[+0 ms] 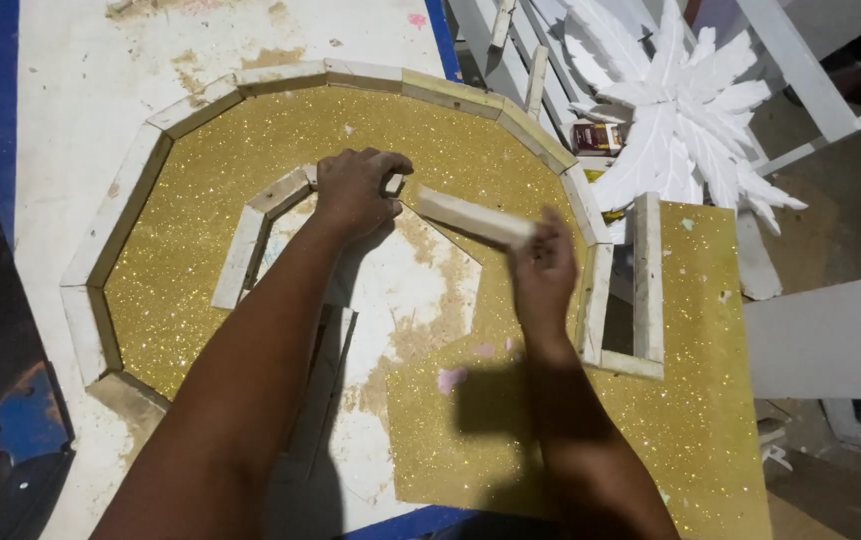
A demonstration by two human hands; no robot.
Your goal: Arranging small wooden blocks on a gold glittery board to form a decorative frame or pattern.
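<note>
Wooden strip [472, 217] is being gripped at its near end by the right hand [542, 270] and pressed at its far end by the closed left hand [355, 190], inside the outer wooden ring [130, 185], whose inner frame [250, 240] is being left half-built.

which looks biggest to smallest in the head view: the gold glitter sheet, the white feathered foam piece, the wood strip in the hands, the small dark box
1. gold glitter sheet
2. white feathered foam piece
3. wood strip, held between left hand and right hand
4. small dark box
</note>
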